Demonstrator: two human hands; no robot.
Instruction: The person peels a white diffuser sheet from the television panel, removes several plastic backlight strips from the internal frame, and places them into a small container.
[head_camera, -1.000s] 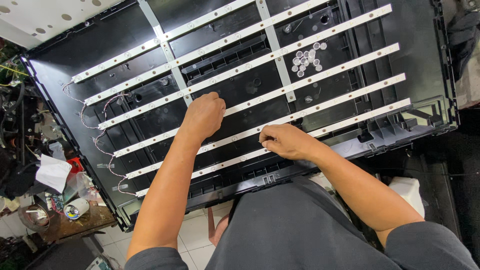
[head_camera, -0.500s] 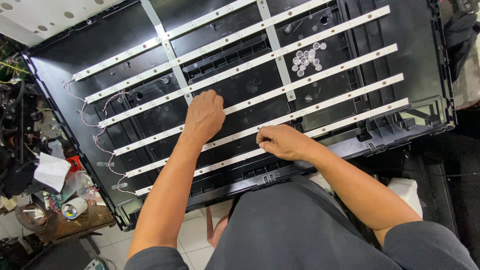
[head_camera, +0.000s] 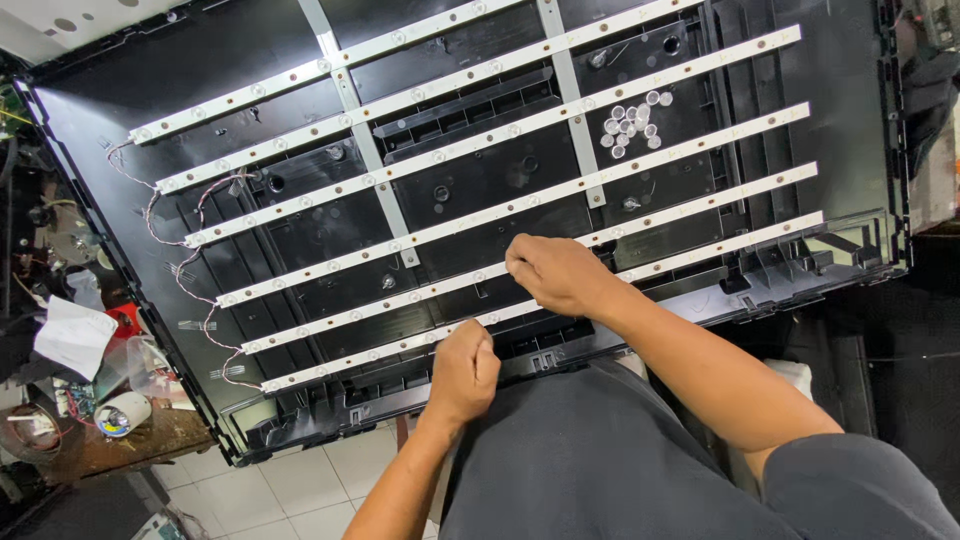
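Here, going from the left, a cluttered wooden bench (head_camera: 120, 440) with a roll of tape (head_camera: 122, 413) is being seen beside a big black panel (head_camera: 850, 150) that is lying flat. Thin red and white wires (head_camera: 200, 300) are being run along its left edge. The left hand (head_camera: 463, 370) is being curled shut and pressed on the lowest white light strip (head_camera: 350, 360). The right hand (head_camera: 555, 272) is being pinched closed on the next strip up (head_camera: 700, 210). Small round lenses (head_camera: 630, 125) are being kept in a loose pile, well apart from both hands.
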